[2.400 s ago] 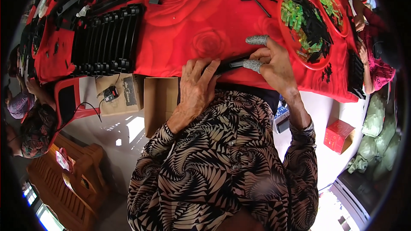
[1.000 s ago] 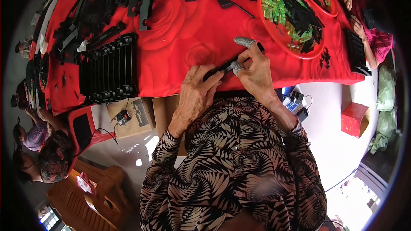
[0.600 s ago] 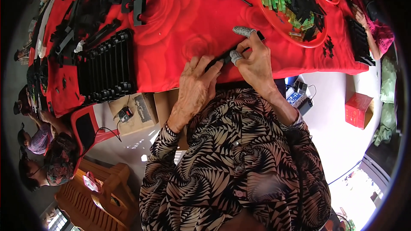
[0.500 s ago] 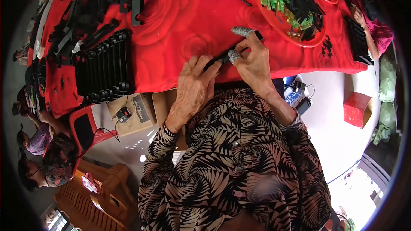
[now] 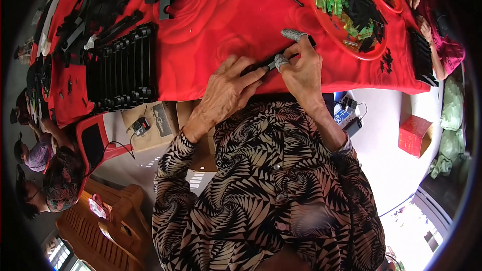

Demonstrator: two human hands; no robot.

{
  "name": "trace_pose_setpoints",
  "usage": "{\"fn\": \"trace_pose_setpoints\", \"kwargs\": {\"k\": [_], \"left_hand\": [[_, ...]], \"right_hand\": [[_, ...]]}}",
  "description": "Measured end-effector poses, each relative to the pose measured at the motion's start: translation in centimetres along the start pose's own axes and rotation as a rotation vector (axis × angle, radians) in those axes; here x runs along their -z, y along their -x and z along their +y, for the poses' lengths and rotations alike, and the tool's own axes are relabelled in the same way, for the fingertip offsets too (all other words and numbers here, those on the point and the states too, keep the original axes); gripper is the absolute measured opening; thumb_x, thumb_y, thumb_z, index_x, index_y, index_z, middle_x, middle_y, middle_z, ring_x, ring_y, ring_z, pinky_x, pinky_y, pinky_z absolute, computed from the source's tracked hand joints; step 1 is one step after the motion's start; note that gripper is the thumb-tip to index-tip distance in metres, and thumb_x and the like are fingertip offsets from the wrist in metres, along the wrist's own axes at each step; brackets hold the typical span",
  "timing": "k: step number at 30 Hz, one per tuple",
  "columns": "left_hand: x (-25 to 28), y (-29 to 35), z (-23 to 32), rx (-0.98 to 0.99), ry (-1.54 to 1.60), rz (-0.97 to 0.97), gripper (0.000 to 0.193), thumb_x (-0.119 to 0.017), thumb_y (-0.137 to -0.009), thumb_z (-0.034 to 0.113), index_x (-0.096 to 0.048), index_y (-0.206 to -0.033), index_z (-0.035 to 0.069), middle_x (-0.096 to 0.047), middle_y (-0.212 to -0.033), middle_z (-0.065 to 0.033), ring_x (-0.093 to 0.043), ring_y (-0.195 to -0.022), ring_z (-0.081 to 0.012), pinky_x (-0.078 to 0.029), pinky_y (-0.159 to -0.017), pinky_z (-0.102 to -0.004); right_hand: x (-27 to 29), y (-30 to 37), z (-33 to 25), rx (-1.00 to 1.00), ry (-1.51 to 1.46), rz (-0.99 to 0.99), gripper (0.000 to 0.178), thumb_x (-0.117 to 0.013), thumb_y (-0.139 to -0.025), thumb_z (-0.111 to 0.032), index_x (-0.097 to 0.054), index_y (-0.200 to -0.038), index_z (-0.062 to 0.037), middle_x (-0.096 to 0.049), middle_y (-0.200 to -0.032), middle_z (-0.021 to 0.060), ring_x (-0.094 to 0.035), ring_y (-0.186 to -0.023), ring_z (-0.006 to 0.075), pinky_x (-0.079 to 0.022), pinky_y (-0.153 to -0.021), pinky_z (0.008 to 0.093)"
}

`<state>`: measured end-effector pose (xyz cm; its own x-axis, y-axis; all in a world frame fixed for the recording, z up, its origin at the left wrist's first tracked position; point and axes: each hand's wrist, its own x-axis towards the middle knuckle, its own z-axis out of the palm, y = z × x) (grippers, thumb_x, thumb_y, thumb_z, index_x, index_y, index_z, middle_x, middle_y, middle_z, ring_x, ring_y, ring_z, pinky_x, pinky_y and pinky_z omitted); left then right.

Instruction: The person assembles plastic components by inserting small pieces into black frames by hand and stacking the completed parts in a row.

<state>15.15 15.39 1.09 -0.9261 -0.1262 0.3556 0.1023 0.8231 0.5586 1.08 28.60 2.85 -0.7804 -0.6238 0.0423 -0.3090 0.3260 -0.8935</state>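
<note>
A slim black plastic bar [image 5: 270, 64] slants over the red cloth near the table's front edge, its far end up to the right. My left hand [image 5: 226, 90] grips the near end, fingers curled over it. On the bar's right part my right hand [image 5: 304, 68] is closed, thumb pressing its top and index finger raised away. Grey knitted finger covers [image 5: 293, 34] sit on that thumb and index finger. The fingers hide much of the bar, and whether a small piece lies under the right thumb I cannot tell.
A row of black bars [image 5: 123, 70] lies at the left, with loose black parts [image 5: 83, 20] behind. At the right, a red basket [image 5: 362, 57] holds green, yellow and black pieces. Another person's hand [image 5: 426, 29] is at the far right. A red chair [image 5: 105, 154] stands lower left.
The view has shifted a little. My left hand sits slightly farther back along the bar, so more of it shows between my hands. Both hands still hold it.
</note>
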Motion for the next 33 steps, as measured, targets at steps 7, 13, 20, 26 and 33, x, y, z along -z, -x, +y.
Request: {"fn": "trace_pose_setpoints", "kwargs": {"k": [7, 13, 20, 26, 33], "left_hand": [[0.7, -1.1, -0.3, -0.078, -0.056, -0.123, 0.036, -0.067, -0.08, 0.006, -0.064, -0.116, 0.003, -0.053, -0.102, -0.0086, -0.057, -0.091, -0.0288, -0.054, -0.071, -0.0379], [1.3, -1.4, 0.1, -0.028, -0.067, -0.18, 0.035, -0.069, -0.08, 0.01, -0.065, -0.114, 0.003, -0.052, -0.101, -0.009, -0.058, -0.089, -0.0274, -0.054, -0.069, -0.0392], [1.1, -1.4, -0.5, 0.178, 0.218, -0.101, 0.023, -0.071, -0.085, 0.02, -0.072, -0.103, 0.006, -0.056, -0.089, -0.0108, -0.059, -0.081, -0.0288, -0.05, -0.067, -0.0406], [0.2, -1.0, -0.5, 0.186, 0.325, 0.054, 0.018, -0.068, -0.086, 0.01, -0.07, -0.104, 0.005, -0.063, -0.087, -0.0115, -0.06, -0.079, -0.0284, -0.049, -0.067, -0.0391], [0.9, -0.6, 0.0, 0.306, 0.404, 0.079, 0.021, -0.068, -0.083, -0.004, -0.065, -0.103, -0.001, -0.063, -0.085, -0.0157, -0.061, -0.069, -0.0274, -0.049, -0.06, -0.0341]], "right_hand": [[-0.2, -0.3, 0.6, 0.0, 0.03, 0.024, 0.048, -0.057, -0.069, 0.01, -0.056, -0.117, 0.0026, -0.063, -0.071, 0.0117, -0.06, -0.056, 0.0178, -0.045, -0.054, 0.0299], [-0.5, 0.0, 0.0, 0.003, 0.009, 0.036, 0.045, -0.059, -0.069, 0.006, -0.057, -0.113, 0.0032, -0.063, -0.067, 0.014, -0.063, -0.059, 0.0303, -0.049, -0.058, 0.039], [-0.8, 0.5, 0.8, 0.027, -0.006, 0.064, 0.048, -0.06, -0.068, 0.005, -0.056, -0.116, 0.0014, -0.063, -0.076, 0.0111, -0.06, -0.059, 0.0257, -0.048, -0.059, 0.0376], [-0.5, 0.6, 0.9, -0.043, -0.11, 0.038, 0.048, -0.061, -0.076, 0.007, -0.053, -0.123, 0.0003, -0.061, -0.074, 0.0069, -0.057, -0.055, 0.0125, -0.045, -0.053, 0.0304], [0.0, 1.0, 0.7, 0.017, -0.128, 0.038, 0.046, -0.061, -0.079, 0.011, -0.053, -0.124, 0.0008, -0.061, -0.077, 0.0056, -0.056, -0.056, 0.0076, -0.041, -0.051, 0.0259]]}}
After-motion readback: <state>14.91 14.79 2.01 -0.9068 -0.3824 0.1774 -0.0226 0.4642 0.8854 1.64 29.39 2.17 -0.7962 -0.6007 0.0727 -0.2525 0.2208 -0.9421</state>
